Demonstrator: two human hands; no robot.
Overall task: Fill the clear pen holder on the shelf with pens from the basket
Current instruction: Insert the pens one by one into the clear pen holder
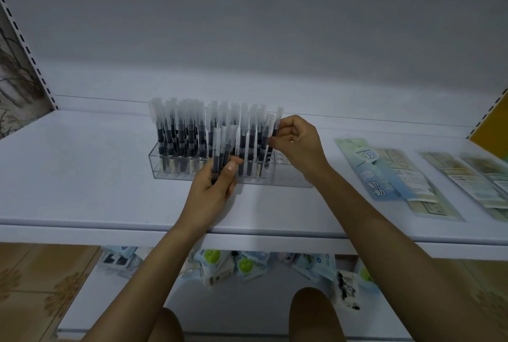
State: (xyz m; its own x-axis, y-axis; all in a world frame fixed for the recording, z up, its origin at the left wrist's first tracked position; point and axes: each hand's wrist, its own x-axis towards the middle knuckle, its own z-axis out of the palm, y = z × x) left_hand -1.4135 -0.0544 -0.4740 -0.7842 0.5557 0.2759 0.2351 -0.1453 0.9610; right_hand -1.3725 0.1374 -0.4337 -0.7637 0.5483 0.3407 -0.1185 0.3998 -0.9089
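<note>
We've nrly filled the clear pen holder [288, 178]: right hand [298, 143] pinches one pen [275, 128] over its empty right end; left hand [213, 193] grips approx. three spare pens [223, 149].

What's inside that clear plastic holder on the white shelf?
Upright black pens with frosted caps fill the left and middle of the clear plastic pen holder; the holes at its right end look empty. The left hand, gripping spare pens, covers part of the front row.

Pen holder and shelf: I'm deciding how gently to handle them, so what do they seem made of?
Pen holder: probably clear acrylic, glossy; see-through walls, crisp edges. Shelf: smooth matte white, perhaps painted metal or laminate; the look leaves it open.
</note>
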